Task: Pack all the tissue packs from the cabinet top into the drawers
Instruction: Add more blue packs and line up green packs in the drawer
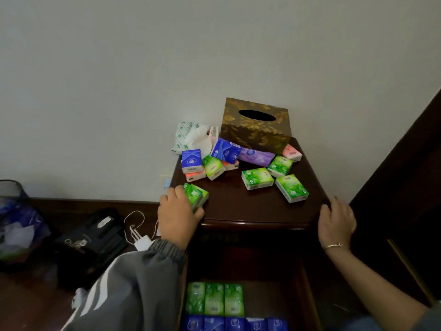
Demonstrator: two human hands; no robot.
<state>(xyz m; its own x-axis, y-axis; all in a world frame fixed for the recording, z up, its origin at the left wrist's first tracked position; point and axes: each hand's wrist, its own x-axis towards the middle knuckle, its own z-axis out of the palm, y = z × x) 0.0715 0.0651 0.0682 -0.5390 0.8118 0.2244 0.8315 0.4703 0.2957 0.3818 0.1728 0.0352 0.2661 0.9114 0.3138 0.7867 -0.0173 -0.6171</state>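
Dark cabinet top (250, 209), tissue packs (257, 179) scattered.
Left hand (177, 217) grips green packs (196, 196) at its front-left corner; right hand (336, 223) rests, fingers relaxed, on the front-right corner.

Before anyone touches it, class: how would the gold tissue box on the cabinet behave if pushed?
The gold tissue box looks stiff-sided, so it would probably slide rather than crumple. Its wide flat base makes tipping unlikely. No tissue shows in its dark slot, so it may be light.
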